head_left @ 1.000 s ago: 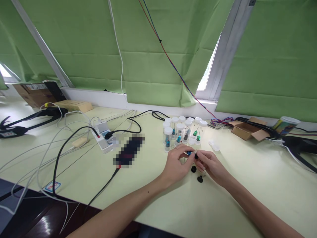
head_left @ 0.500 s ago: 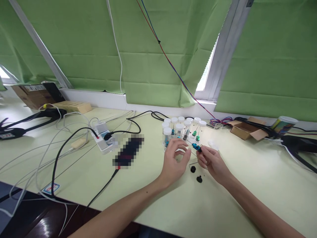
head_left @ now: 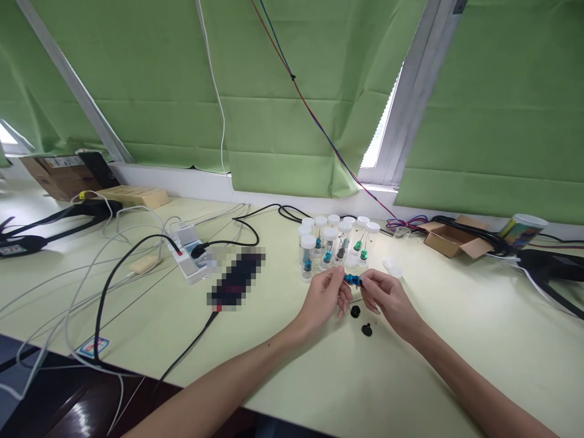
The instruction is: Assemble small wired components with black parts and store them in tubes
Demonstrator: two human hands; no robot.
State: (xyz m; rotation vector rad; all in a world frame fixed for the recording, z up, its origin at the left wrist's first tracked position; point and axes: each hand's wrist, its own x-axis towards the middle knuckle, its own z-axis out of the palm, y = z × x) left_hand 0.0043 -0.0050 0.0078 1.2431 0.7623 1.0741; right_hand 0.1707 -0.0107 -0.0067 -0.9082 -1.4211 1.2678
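Observation:
A small blue metal part with a black end (head_left: 352, 279) lies level between my two hands, just above the table. My left hand (head_left: 325, 295) pinches its left end between thumb and forefinger. On the black right end, the fingers of my right hand (head_left: 387, 297) are closed. Below them on the table are a black knob (head_left: 355, 311) and a black disc with a short stem (head_left: 367, 330). Behind my hands stand several clear vials with white caps (head_left: 308, 258), holding blue, green or grey parts on thin rods.
A loose clear cap (head_left: 393, 267) lies right of the vials. To the left are a blurred dark phone-like device (head_left: 237, 278) on a cable and a power strip (head_left: 188, 255) among tangled cords. An open cardboard box (head_left: 449, 240) and a printed canister (head_left: 522, 231) stand at the right back.
My left hand has closed from an open curl onto the blue part's left end. The part has swung from tilted to level and come slightly left and down with my right hand.

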